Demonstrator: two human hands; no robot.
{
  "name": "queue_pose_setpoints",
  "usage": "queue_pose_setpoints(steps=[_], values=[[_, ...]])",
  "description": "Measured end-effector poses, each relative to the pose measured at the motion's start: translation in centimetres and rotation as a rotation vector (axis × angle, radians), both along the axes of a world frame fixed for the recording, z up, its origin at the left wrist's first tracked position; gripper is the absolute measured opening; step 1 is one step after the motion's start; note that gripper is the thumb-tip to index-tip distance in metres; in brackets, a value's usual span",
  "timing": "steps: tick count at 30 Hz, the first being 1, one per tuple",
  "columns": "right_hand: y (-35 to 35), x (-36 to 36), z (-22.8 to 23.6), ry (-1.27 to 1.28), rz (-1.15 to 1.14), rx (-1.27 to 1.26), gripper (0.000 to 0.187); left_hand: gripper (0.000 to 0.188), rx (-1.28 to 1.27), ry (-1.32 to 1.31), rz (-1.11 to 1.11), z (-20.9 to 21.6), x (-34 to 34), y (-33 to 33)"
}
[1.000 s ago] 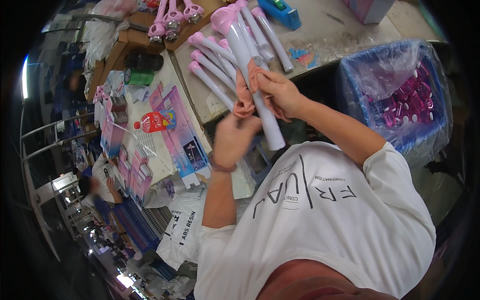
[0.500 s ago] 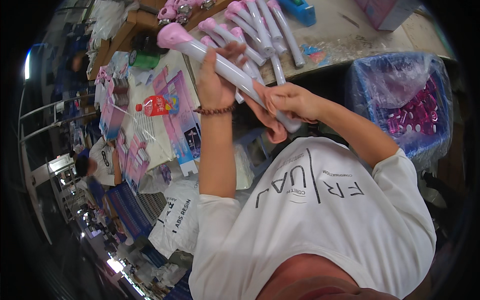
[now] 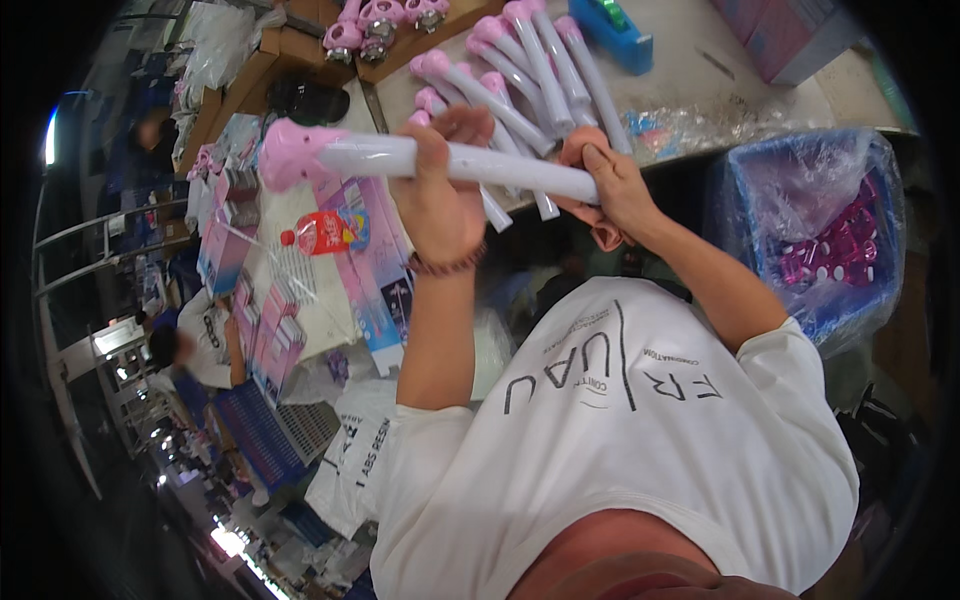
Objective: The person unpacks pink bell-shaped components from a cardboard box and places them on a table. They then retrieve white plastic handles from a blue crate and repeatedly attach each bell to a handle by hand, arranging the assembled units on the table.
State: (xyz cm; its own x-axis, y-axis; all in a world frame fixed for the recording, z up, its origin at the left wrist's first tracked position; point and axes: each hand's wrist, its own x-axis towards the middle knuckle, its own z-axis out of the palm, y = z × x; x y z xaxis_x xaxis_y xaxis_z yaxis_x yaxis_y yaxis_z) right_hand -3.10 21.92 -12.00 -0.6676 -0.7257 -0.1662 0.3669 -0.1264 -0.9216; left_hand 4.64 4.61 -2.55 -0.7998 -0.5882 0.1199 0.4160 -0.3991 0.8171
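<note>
The left hand [image 3: 445,195] is closed around the middle of a white wand with a pink head [image 3: 400,158], held level above the counter [image 3: 700,85]. The right hand [image 3: 610,185] pinches the wand's plain end, fingers curled tight. Just behind lies a row of finished pink-headed wands [image 3: 520,60], and a blue bin of magenta parts [image 3: 830,250] stands to the right. The risk, as I judge it: the long pink end could swing and knock the row, or a twist at the plain end could slip, because the grip sits far from the head.
</note>
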Motion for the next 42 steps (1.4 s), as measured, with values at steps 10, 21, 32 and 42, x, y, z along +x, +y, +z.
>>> queue_pose_setpoints(steps=[10,21,32,42], values=[[-3.7,0.0,0.0,0.133,0.122,0.591,0.034,0.024,-0.018,-0.156,0.047,-3.7,-2.3,-3.7],[-5.3,-10.9,-0.1,0.052,0.009,0.690,0.042,0.070,-0.466,-0.693,0.042,-16.1,-6.1,-10.2],[-16.9,-33.8,-0.6,0.548,-0.204,0.384,0.027,0.064,-0.637,-1.381,0.351,-23.0,0.0,-13.2],[-17.6,-16.9,0.5,0.125,0.242,0.191,0.042,0.031,-0.118,-1.029,0.083,-17.2,-1.0,-15.1]])
